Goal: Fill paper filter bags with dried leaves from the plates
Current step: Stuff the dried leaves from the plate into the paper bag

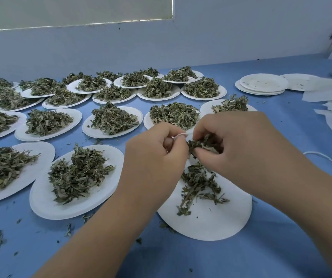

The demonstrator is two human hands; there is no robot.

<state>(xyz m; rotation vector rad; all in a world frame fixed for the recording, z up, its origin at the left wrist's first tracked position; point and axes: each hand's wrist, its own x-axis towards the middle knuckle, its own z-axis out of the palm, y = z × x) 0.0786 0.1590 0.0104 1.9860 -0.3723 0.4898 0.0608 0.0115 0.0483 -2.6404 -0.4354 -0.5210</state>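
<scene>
While the left hand [155, 151] pinched the white rim of a paper filter bag [182, 135] between curled fingers and thumb, the right hand [239, 145] pinched a clump of dried leaves [202, 146] at the bag's mouth. Most of the bag was hidden between the two hands. Both hands hung just above a plain white plate [211, 223] near the front of the blue table [281, 249], on which only a thin scatter of leaves [199, 183] lay.

To the left and behind, heaped plates [39, 199] stood rim to rim, some overlapping, in rows that reached the wall [221, 43] at the table's far edge. A stack of empty plates [261, 86] sat at the far right, and spare filter bags [329, 91] lay crumpled along the right edge. Bare cloth lay open to the right of the near plate as far as those bags, and across the front, where leaf crumbs [0, 237] were strewn.
</scene>
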